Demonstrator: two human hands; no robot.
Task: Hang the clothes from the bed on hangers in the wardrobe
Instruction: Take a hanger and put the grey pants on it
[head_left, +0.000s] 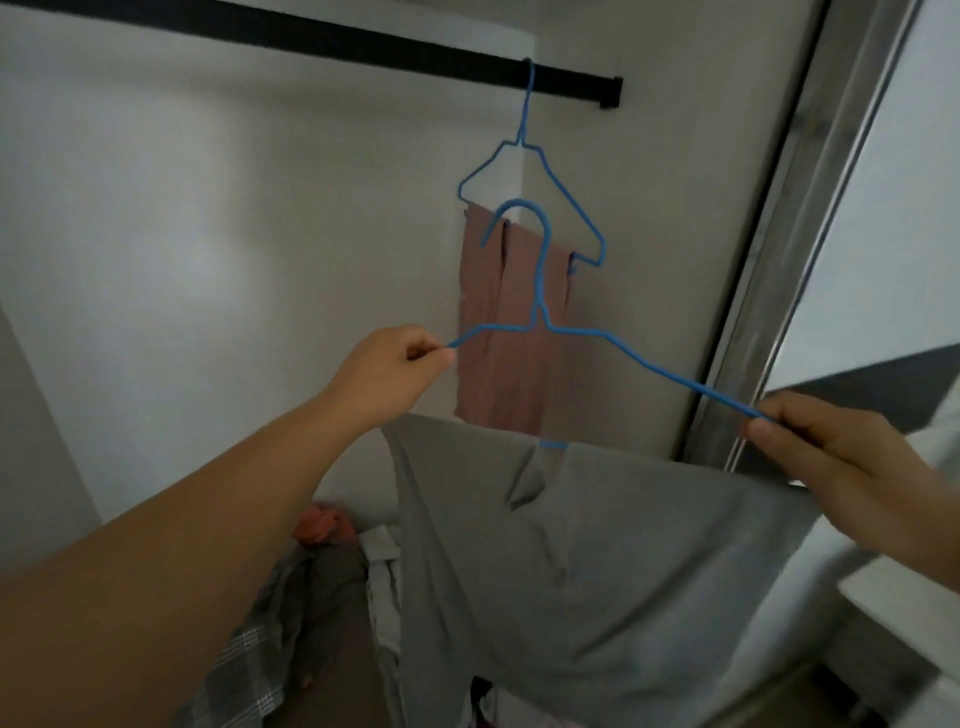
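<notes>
- So both hands are up on the blue wire hanger (540, 312) with the grey fabric garment (597, 561) draped over its bottom bar. It's sitting in front of and below the black wardrobe rail (363, 47), hook not on it yet.
- Left hand (389, 371) is pinching the tip of the hanger's left shoulder between thumb and curled fingers. Right hand (831, 457) is pinching the right shoulder tip the same way.
- The hanger is tilted, right end lower. I'd level it before lifting, otherwise the grey garment looks like it could slide toward the low side.
- The move I'd go for: lift until the hook clears the rail, then lower it on, to the left of the other blue wire hanger (535, 171) that's already hanging there with a dusty-pink cloth (514, 338).
- Room-wise: plenty of bare rail to the left. On the right it's tight, with the rail's end bracket (612, 93), the side wall and the metal door frame (810, 218) all close by.
- Watch the hook doesn't snag the pink cloth right behind it.
- There's a heap of loose clothes (322, 571) on the wardrobe floor, below the grey hem.
</notes>
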